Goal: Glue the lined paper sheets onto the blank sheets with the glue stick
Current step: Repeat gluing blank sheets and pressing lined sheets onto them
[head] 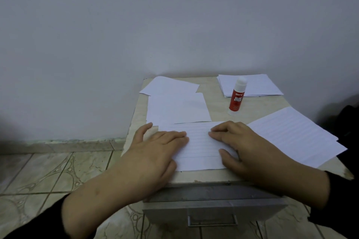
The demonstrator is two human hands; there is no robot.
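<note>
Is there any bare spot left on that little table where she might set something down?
Little. A bare strip of table runs between the blank sheets and the glue stick. Another narrow margin lies along the front edge, below the lined sheet that the left hand and right hand press. Elsewhere paper crowds it.

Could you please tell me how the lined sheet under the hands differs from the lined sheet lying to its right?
Both hands, left hand and right hand, press the middle lined sheet flat; the right lined sheet lies untouched. The middle one sits square to the table edge; the right one is angled and overhangs the table's side. Both are white, ruled paper.
</note>
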